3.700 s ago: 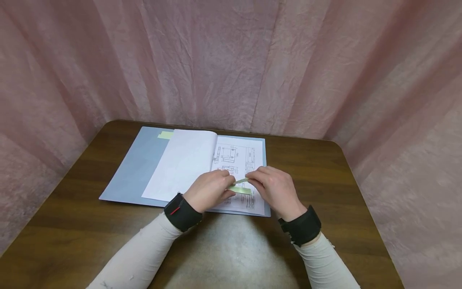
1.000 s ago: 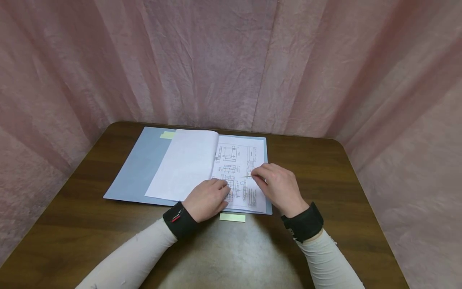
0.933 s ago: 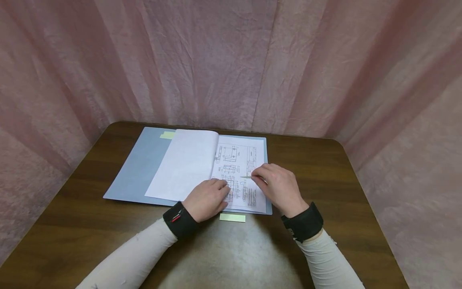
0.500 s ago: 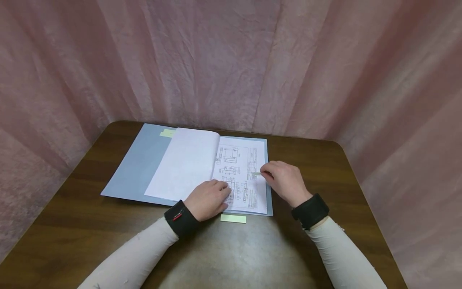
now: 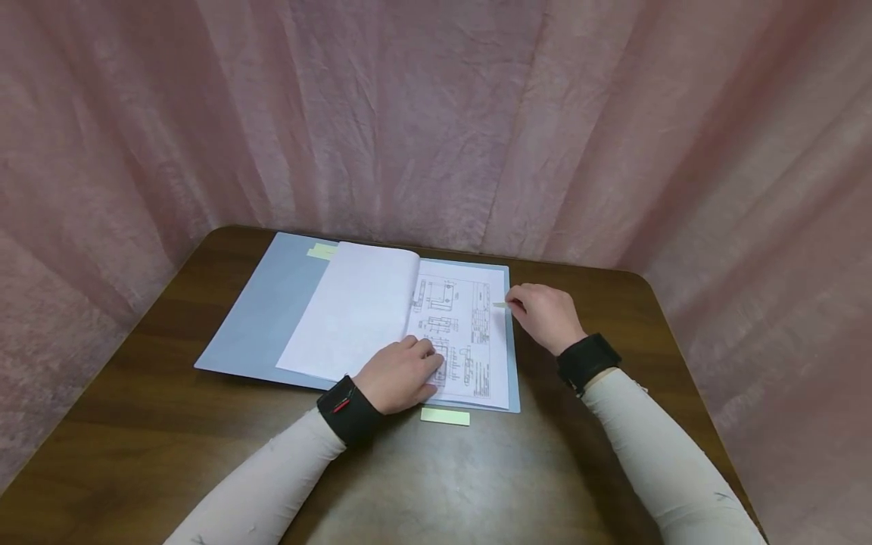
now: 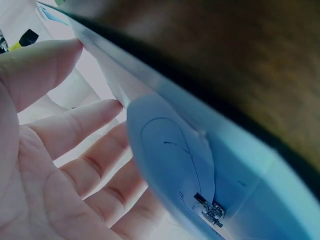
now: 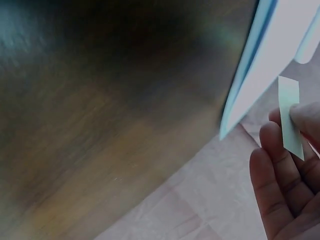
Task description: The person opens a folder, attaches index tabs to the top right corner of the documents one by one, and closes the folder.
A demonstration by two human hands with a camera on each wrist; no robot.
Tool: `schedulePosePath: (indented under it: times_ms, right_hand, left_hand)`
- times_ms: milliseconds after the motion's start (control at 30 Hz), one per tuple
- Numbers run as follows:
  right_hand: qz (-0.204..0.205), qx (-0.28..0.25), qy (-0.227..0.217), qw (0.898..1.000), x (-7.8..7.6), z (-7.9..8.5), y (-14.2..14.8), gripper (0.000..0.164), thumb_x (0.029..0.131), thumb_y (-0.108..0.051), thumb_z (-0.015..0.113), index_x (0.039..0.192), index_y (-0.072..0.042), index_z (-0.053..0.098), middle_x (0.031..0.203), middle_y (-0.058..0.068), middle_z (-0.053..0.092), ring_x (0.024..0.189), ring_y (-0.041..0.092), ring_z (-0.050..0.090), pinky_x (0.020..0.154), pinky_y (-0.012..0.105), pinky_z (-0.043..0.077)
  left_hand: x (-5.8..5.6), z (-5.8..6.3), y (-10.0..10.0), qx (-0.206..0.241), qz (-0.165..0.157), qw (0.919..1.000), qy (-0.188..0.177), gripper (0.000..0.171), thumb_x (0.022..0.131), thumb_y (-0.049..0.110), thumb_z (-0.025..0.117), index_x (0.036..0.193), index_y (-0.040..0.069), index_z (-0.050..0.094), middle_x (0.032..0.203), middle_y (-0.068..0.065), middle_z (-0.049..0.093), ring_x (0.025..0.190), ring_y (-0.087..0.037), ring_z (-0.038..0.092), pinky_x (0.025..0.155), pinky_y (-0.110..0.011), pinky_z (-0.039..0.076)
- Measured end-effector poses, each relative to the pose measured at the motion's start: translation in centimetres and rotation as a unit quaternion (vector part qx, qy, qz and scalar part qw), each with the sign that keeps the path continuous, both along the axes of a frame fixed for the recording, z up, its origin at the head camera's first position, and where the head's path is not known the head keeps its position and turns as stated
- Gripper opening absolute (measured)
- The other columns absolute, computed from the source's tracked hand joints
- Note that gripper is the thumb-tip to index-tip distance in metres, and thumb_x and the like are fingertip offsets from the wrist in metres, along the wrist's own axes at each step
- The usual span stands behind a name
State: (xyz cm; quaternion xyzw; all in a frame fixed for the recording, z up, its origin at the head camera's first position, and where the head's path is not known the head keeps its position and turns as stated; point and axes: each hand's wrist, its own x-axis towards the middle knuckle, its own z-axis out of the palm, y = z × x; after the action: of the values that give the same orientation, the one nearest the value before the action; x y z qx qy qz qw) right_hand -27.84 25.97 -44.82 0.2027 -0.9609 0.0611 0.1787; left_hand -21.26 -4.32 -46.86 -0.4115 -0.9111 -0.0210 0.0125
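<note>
A blue folder lies open on the table, with white sheets turned to the left and a page of technical drawings showing on the right. My left hand rests on the lower part of that page, its fingers spread and relaxed in the left wrist view. Between thumb and fingers, my right hand pinches a pale green sticky note strip by the page's right edge. A pad of the same sticky notes lies on the table just in front of the folder.
More pale green sticky notes are on the folder's left cover near the top, partly under the turned sheets. The brown wooden table has rounded far corners. Pink curtains hang close behind and at both sides.
Earlier, my left hand held the sticky note pad while my right pulled at a strip. The pad now lies on the table, and my right hand has moved right and away with the strip.
</note>
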Motion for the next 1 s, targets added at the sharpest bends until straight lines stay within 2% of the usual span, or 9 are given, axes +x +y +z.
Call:
schedulePosePath:
  times_ms: [433,700,833,1000]
  right_hand:
    - [-0.02,0.015,0.023,0.999,-4.5,-0.7,0.0,0.008,0.093,-0.018,0.067,0.096,-0.017,0.074,0.085,-0.002,0.068,0.069,0.016,0.059,0.06,0.034,0.045]
    - [-0.041,0.023,0.003,0.999,-6.1,-1.3,-0.1,0.008,0.093,-0.017,0.067,0.096,-0.017,0.074,0.086,-0.001,0.068,0.072,0.018,0.061,0.063,0.036,0.048]
    - [-0.043,0.026,0.008,0.999,-6.9,-1.7,-0.1,0.009,0.093,-0.016,0.067,0.097,-0.016,0.075,0.088,0.0,0.068,0.075,0.019,0.062,0.065,0.037,0.049]
    - [-0.035,0.048,-0.007,0.998,-7.4,-1.9,0.3,0.01,0.092,-0.015,0.068,0.098,-0.017,0.076,0.09,0.0,0.068,0.076,0.019,0.062,0.066,0.036,0.049]
  left_hand:
    - [0.2,0.1,0.0,-0.002,0.001,1.0,0.007,0.05,0.091,0.042,0.069,0.132,0.015,0.065,0.116,-0.004,0.062,0.098,-0.02,0.052,0.084,-0.031,0.045]
    - [0.3,-0.5,0.1,-0.003,0.004,1.0,-0.008,0.053,0.09,0.044,0.069,0.135,0.016,0.064,0.121,-0.004,0.062,0.1,-0.02,0.052,0.088,-0.032,0.046]
    - [0.2,-0.6,0.1,0.002,0.003,1.0,0.0,0.053,0.09,0.044,0.069,0.134,0.015,0.064,0.12,-0.005,0.062,0.1,-0.02,0.052,0.087,-0.032,0.046]
    - [0.0,-0.4,0.0,0.002,0.003,0.9999,0.01,0.053,0.089,0.044,0.07,0.134,0.015,0.064,0.119,-0.004,0.062,0.1,-0.02,0.052,0.087,-0.032,0.045]
